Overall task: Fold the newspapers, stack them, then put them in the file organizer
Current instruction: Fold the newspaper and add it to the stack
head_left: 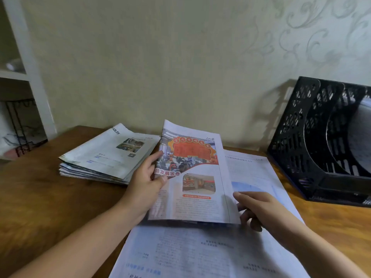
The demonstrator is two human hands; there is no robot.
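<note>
A folded newspaper [196, 177] with a red and orange picture is lifted above the table in the middle. My left hand [146, 185] grips its left edge, thumb on the front. My right hand [259, 209] holds its lower right corner, thumb on top and fingers curled underneath. Below it an unfolded newspaper [210, 251] lies flat on the table. A stack of folded newspapers [106, 157] sits to the left. The black mesh file organizer [313, 141] stands at the right, open side facing right.
The wooden table [40, 197] runs up to a wallpapered wall. A white shelf unit [24, 73] with a black wire rack [18, 125] stands at the far left, beyond the table edge.
</note>
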